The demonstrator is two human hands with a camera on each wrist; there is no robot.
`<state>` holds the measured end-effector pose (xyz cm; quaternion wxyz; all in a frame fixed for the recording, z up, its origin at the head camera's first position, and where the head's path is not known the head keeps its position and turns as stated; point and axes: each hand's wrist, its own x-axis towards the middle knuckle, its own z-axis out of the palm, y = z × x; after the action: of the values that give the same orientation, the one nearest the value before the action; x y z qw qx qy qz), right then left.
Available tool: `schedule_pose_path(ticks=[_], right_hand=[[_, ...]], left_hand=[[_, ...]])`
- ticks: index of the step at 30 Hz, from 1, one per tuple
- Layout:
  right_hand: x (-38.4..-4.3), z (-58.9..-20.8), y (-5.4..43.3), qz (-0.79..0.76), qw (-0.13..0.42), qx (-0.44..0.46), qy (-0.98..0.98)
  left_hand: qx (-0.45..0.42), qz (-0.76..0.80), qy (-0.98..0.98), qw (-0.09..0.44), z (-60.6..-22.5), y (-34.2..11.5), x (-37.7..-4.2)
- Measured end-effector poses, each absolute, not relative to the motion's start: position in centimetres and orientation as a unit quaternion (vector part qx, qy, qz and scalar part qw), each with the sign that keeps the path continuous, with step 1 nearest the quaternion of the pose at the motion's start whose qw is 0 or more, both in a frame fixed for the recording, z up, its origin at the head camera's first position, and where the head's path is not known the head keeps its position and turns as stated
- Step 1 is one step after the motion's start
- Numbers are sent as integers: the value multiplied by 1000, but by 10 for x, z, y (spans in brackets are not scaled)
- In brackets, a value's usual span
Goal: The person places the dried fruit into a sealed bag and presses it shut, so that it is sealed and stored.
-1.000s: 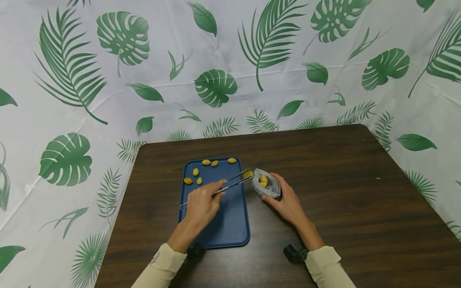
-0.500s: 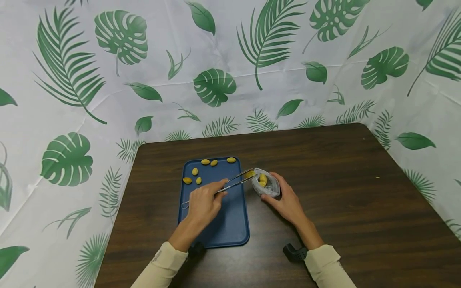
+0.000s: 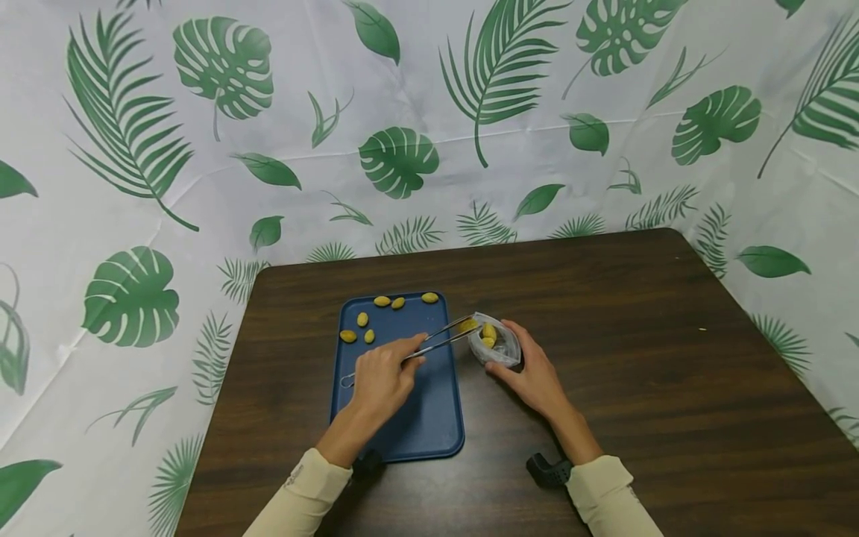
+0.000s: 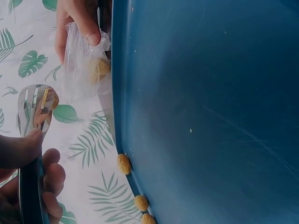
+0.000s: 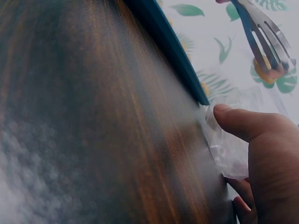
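Observation:
My left hand (image 3: 381, 379) grips slotted metal tongs (image 4: 29, 105) above the blue tray (image 3: 431, 425). Between the tong ends sits a yellow-brown oval piece (image 3: 467, 325), perhaps a nut or dried fruit, at the left rim of a clear plastic bag (image 3: 505, 352). My right hand (image 3: 535, 378) holds this bag from its right side, thumb in front, just right of the tray. Inside the bag lie similar yellow pieces (image 3: 488, 333). The right wrist view shows the tongs (image 5: 268, 42) raised above the bag's mouth.
Several more oval pieces (image 3: 362, 319) lie along the tray's far and left edges. The dark wooden table (image 3: 658, 373) extends to the right of the bag. Behind it hangs a leaf-patterned cloth (image 3: 295, 112).
The tongs with their piece have shifted slightly right, closer over the bag's rim. The right hand and the bag stay nearly where they were.

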<state>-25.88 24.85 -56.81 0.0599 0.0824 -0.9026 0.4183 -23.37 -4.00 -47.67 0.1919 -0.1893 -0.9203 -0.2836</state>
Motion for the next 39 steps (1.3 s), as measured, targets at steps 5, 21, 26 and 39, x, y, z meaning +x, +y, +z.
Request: schedule_pose_path(ticks=[5, 21, 26, 39], right_hand=[[-259, -569, 249, 419, 59, 80, -903], [-259, -568, 248, 425, 63, 84, -899], [-259, -568, 248, 427, 64, 86, -898], [-259, -568, 248, 421, 65, 83, -901]], left_hand=[[-194, -283, -919, 193, -477, -39, -235], [-206, -279, -919, 186, -478, -32, -236], [-207, -276, -921, 181, -478, -30, -237], [-223, -274, -917, 187, -476, -25, -237]])
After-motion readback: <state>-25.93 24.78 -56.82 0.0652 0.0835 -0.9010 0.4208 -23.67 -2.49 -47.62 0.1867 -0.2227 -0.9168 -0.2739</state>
